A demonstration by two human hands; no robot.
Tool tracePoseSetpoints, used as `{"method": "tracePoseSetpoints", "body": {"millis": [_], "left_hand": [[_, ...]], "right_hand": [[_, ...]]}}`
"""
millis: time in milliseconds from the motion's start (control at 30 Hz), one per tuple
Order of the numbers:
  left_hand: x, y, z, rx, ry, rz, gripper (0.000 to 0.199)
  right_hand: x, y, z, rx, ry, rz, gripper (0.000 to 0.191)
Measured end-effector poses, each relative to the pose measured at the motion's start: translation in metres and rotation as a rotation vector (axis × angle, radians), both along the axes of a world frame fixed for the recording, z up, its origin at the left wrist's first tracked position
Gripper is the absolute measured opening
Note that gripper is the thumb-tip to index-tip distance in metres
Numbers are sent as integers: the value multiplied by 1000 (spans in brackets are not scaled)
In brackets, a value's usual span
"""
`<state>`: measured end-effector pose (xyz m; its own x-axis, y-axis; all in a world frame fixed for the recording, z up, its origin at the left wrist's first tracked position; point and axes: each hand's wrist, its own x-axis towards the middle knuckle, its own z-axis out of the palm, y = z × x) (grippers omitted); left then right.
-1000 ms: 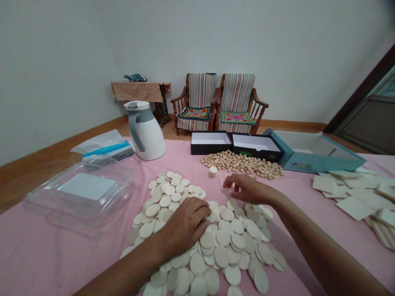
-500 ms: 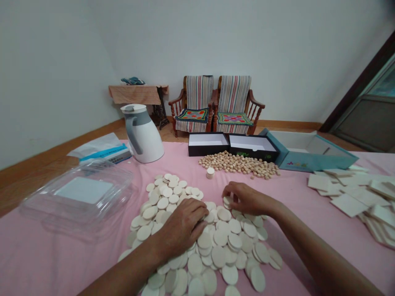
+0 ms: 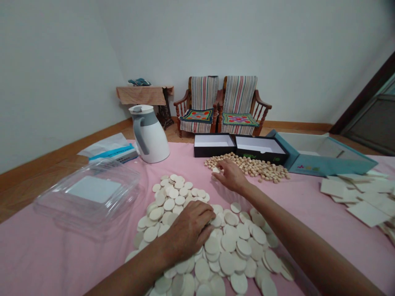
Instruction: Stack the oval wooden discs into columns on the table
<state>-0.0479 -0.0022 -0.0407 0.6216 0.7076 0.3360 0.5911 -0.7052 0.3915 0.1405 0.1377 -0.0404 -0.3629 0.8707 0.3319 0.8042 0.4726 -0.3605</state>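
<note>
Many thin round pale wooden discs [image 3: 203, 269] lie in a loose pile on the pink cloth in front of me. My left hand [image 3: 191, 227] rests on the middle of this pile with its fingers curled together; whatever is under the fingertips is hidden. Beyond the pile, my right hand [image 3: 231, 176] reaches to a small stack of discs [image 3: 216, 169]. Its thumb and fingers close around the stack, partly covering it. Just behind that hand is a heap of small wooden cubes or beads [image 3: 265, 170], too small to tell exactly.
Two black boxes [image 3: 214, 151] and a blue box [image 3: 327, 162] stand behind the heap. Square wooden pieces [image 3: 367, 212] are piled at right. On the left are a white jug [image 3: 154, 142], a blue-and-white packet [image 3: 112, 152] and clear plastic trays [image 3: 92, 209].
My right hand has moved away from the disc pile, forward to the small stack. The left hand stays on the pile. The whole view has shifted slightly.
</note>
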Motion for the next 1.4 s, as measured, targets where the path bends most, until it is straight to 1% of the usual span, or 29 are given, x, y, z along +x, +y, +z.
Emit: {"method": "tracePoseSetpoints", "body": {"millis": [100,167,233,267,333,400,467,567,633,733,833,967,1000,1167,1233,1300,1400], "left_hand": [[1,0,2,-6,8,-5,17],[1,0,2,-10,12,-4,17],[1,0,2,-12,14,-3,17],[1,0,1,-12,14,-3,17],[0,0,1,-8,12,-2,17],[0,1,0,0,10,-4,17],[0,1,0,11,7,-8,18],[1,1,-1,27,-1,-4,18],[1,1,-1,33,-2,2,18],[1,1,-1,34,3,3,18],[1,1,-1,28,5,-1,17],[0,2,-2,15,8,-9,18],[0,2,-2,13,9,-8,18],[0,2,-1,14,12,1,19],[1,2,-1,13,15,-2,19],[1,1,0,14,14,-3,19],[1,1,-1,14,10,-4,18]], "right_hand": [[-2,2,-2,-24,-15,-21,19],[0,2,-1,-19,-1,-17,23],[4,0,2,4,40,-6,28],[7,-2,5,15,63,-3,27],[16,-9,12,-6,82,9,19],[28,-19,19,-102,43,40,11],[40,-33,22,-246,-28,114,9],[53,-54,22,-411,-111,252,22],[55,-65,20,-453,-154,284,30],[51,-74,18,-444,-181,268,32],[46,-73,17,-415,-165,240,32],[47,-68,16,-323,-144,211,47],[47,-67,15,-307,-138,200,48],[47,-65,2,-344,-172,113,25],[45,-64,-3,-339,-171,96,22],[42,-61,-6,-329,-144,110,21],[36,-50,-2,-256,-62,132,19]]}}
